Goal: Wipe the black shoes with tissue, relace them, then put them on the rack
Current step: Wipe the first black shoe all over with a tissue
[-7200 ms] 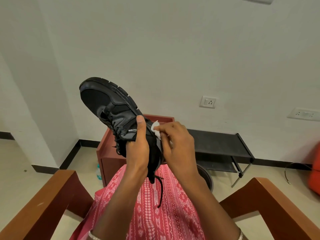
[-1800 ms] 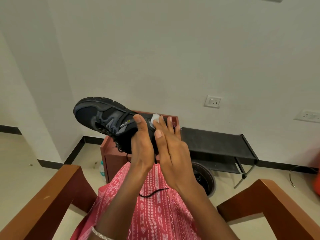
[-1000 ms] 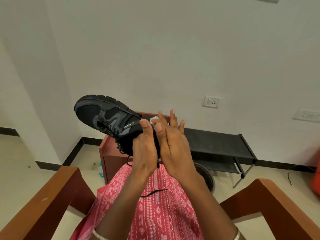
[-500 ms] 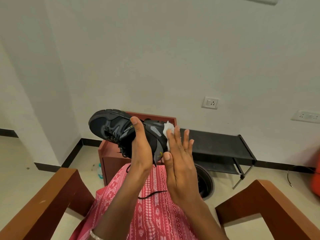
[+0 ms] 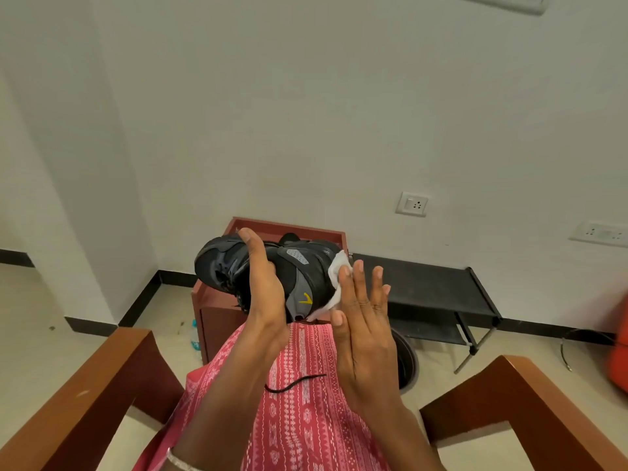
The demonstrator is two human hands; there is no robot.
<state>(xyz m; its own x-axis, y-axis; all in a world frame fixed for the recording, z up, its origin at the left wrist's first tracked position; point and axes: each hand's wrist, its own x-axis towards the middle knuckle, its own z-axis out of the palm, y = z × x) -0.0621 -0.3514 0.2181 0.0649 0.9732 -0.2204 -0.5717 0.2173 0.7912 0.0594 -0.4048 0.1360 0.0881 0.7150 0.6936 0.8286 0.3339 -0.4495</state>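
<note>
- My right hand [image 5: 363, 321], fingers straight and a bit spread, presses the tissue [image 5: 334, 273] flat on the heel of the black shoe [image 5: 306, 266].
- Left hand [image 5: 265, 290] grips its middle; the shoe's lower than a moment ago.
- Behind: red cabinet [image 5: 217, 317], black rack [image 5: 424, 283] by the wall.

Soft, even room light.
The wall [image 5: 306, 113] greys toward the top of the frame, lines bow at the edges, and the black shoe [image 5: 221, 263] looks murky.

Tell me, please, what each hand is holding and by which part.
The left hand grips the black shoe around its middle; the right hand, fingers straight, presses the tissue against its heel.
</note>
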